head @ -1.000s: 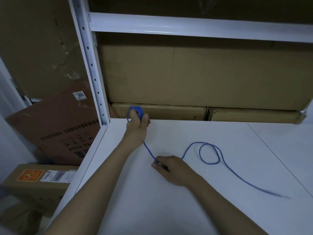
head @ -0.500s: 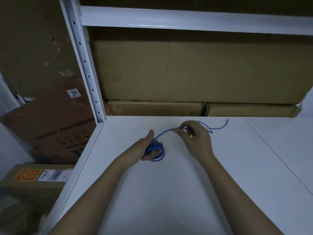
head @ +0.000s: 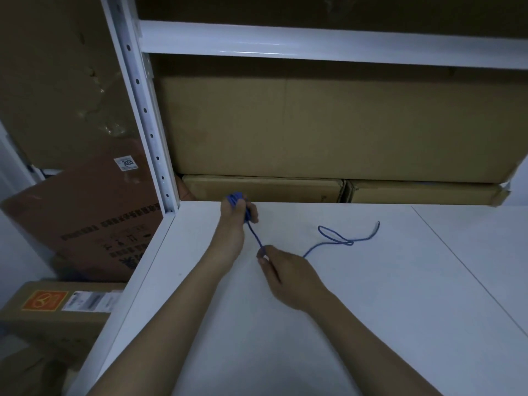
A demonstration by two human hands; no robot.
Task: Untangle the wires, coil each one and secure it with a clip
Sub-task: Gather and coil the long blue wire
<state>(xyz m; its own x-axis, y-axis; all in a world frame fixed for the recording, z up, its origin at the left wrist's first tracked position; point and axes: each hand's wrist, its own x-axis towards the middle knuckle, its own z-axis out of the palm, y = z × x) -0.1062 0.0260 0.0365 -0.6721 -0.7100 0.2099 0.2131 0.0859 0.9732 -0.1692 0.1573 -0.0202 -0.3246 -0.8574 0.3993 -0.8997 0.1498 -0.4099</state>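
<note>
Left hand grips coiled blue wire — right hand pinches it.

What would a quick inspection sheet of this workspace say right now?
Surface: white shelf board, seam on the right.
Job's things: blue wire, partly coiled; its loose tail lies looped on the board. No clip seen.
Clutter: nothing seen.
Grippers: left hand grips the coiled bundle at the board's back edge; right hand pinches the taut stretch.
Cables: only the blue wire.
Surroundings: white metal upright; cardboard boxes behind; leaning box on the left.
</note>
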